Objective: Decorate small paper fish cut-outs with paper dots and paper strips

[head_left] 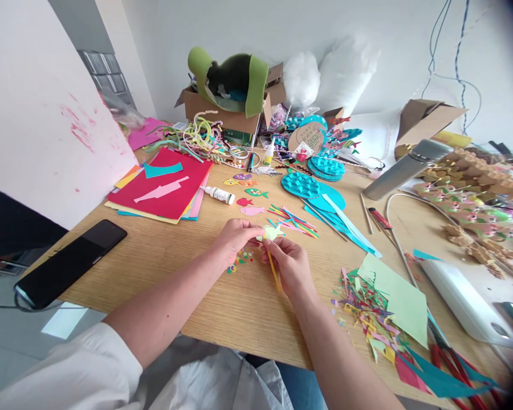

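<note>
Above the worktop (239, 316), near the scattered dots (243, 259), our left hand (238, 234) pinches the green fish (272, 232) by one end while our right hand (288, 261) grips the yellow strip (274, 271) close beside it.

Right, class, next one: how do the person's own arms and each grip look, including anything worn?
The left grip and right grip are bare hands, with no glove or watch showing. A loose, off-white sleeve covers the left arm to about the elbow; a small dark spot marks it lower down. The right arm shows no sleeve.
</note>
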The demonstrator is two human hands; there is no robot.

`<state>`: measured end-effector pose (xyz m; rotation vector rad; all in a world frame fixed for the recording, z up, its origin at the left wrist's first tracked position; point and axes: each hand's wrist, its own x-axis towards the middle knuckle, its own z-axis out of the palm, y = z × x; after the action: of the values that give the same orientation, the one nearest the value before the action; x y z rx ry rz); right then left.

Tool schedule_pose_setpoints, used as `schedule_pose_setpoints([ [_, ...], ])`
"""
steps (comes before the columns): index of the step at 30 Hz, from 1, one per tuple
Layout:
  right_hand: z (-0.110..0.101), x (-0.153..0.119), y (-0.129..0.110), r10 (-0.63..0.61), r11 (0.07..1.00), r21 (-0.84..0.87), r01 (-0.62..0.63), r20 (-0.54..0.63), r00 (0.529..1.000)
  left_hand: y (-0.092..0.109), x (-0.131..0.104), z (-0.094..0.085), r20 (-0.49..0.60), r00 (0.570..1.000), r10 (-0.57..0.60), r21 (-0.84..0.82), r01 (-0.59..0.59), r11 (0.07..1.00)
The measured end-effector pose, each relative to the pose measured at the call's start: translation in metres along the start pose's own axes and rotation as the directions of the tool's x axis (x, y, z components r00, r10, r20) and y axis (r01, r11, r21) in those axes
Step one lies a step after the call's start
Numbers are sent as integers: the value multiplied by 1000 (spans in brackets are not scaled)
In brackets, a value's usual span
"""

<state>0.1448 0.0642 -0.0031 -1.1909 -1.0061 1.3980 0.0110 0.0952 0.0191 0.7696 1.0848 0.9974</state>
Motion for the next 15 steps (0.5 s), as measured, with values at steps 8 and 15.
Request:
schedule_pose_setpoints([
  [8, 2, -3, -6, 46, 998, 38, -48, 29, 998, 0, 0, -1, -34, 999, 35, -39, -36, 999],
  [15, 3, -3, -7, 31, 999, 23, -30, -13, 999, 0, 1, -1, -41, 998, 43, -63, -46, 997],
])
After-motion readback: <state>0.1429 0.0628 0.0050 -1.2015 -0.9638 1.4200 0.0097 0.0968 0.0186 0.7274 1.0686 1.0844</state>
